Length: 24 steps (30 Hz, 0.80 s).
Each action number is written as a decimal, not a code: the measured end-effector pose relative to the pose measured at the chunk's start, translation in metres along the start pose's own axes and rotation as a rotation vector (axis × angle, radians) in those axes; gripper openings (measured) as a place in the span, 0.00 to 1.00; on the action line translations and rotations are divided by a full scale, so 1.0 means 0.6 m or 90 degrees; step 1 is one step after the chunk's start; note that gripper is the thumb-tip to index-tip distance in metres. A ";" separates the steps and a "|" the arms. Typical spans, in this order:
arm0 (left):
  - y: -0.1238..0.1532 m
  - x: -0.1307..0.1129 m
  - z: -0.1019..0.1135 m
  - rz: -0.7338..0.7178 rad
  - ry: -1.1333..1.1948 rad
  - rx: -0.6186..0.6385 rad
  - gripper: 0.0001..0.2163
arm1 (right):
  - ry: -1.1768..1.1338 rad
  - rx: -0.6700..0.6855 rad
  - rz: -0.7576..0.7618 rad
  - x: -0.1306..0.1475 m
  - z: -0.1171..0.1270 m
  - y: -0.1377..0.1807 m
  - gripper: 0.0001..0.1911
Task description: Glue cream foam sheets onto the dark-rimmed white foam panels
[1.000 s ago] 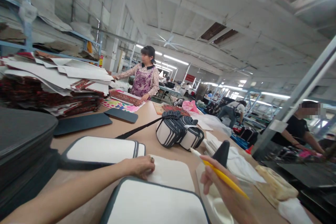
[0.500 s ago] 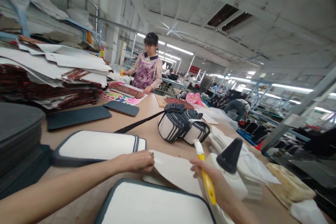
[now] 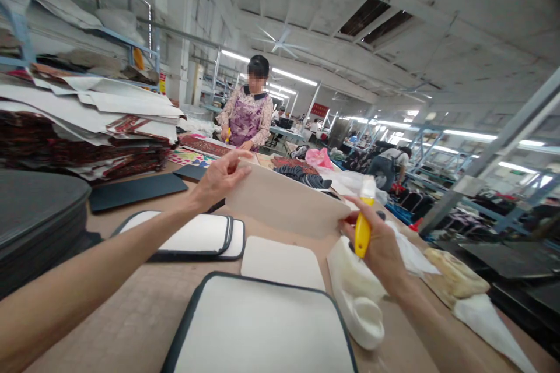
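An off-white sheet (image 3: 286, 205) is held up off the table, tilted, between my two hands. My left hand (image 3: 223, 179) pinches its upper left corner. At the right end, my right hand (image 3: 377, 239) grips the sheet's edge and also a yellow-handled paintbrush (image 3: 364, 222), bristles up. Below the raised sheet lies another off-white sheet (image 3: 280, 262), flat on the table. Closest to me is a white panel with a dark edge (image 3: 266, 326). Beneath my right hand sits a white plastic container (image 3: 350, 285), partly hidden by that hand.
White panels with dark edges (image 3: 184, 232) lie on the left. Dark boards (image 3: 39, 210) are stacked at far left, with piled white and red patterned sheets (image 3: 91, 111) behind. Across the table (image 3: 126, 309) a person (image 3: 250, 111) holds a yellow-handled tool. Crumpled cloth (image 3: 459, 274) lies at right.
Both hands have risen and moved away from me, lifting the sheet off the one beneath. My right hand now grips the sheet along with the brush. The co-worker's tool hand has shifted right.
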<state>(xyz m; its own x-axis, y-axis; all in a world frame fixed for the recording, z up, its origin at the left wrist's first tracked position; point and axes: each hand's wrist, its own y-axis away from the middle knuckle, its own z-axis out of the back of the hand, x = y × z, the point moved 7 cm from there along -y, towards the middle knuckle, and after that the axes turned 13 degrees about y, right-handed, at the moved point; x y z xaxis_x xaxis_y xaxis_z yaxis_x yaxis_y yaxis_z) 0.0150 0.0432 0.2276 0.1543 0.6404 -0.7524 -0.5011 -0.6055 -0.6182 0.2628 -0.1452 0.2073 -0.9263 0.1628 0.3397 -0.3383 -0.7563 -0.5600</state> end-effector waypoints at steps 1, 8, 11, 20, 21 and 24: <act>0.004 -0.032 0.011 -0.008 0.057 -0.010 0.17 | -0.053 -0.037 -0.022 0.011 0.032 0.003 0.27; 0.099 -0.131 0.015 0.097 0.181 0.013 0.10 | -0.118 -0.069 -0.113 0.020 0.117 0.086 0.31; 0.163 -0.102 -0.014 0.242 0.300 0.073 0.20 | -0.068 -0.024 -0.156 -0.009 0.096 0.140 0.32; 0.313 -0.005 -0.048 0.342 0.191 0.074 0.16 | 0.021 0.020 -0.217 -0.037 0.008 0.256 0.31; 0.319 -0.002 -0.049 0.341 0.174 0.086 0.17 | 0.029 0.012 -0.207 -0.034 0.001 0.259 0.31; 0.327 -0.004 -0.052 0.339 0.107 0.125 0.17 | 0.048 -0.003 -0.181 -0.033 -0.019 0.265 0.31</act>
<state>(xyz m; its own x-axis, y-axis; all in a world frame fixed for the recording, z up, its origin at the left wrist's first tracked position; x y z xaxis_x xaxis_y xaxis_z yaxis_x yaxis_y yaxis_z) -0.0575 -0.0922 0.1011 -0.0376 0.1787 -0.9832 -0.6921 -0.7143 -0.1034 0.2253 -0.2615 0.1027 -0.8044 0.4146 0.4256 -0.5860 -0.6714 -0.4537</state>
